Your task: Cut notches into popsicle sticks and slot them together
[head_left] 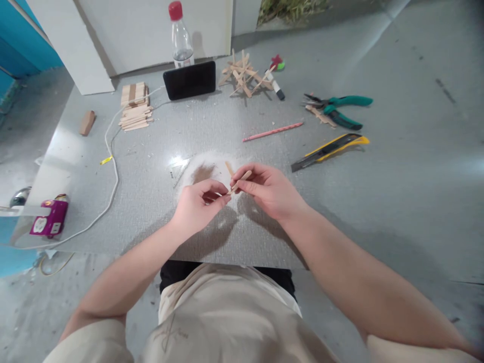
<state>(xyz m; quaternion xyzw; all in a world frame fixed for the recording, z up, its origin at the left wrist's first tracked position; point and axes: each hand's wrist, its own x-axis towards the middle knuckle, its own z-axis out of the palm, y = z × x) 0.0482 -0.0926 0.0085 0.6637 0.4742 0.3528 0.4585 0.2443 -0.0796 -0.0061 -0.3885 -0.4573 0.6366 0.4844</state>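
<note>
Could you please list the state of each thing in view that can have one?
Left hand: pinching the wooden stick.
Right hand: gripping the same stick.
Wooden stick: held above the table, tilted.
Bottle: upright, red cap on.
Phone: propped on its edge, screen dark.
Pliers: lying flat.
Utility knife: lying flat.
Stick pile: stacked.

counted one bottle [180, 35], one phone [189, 79], one pink pencil [273, 132], one utility knife [329, 149], one pair of pliers [338, 108], two hands.
</note>
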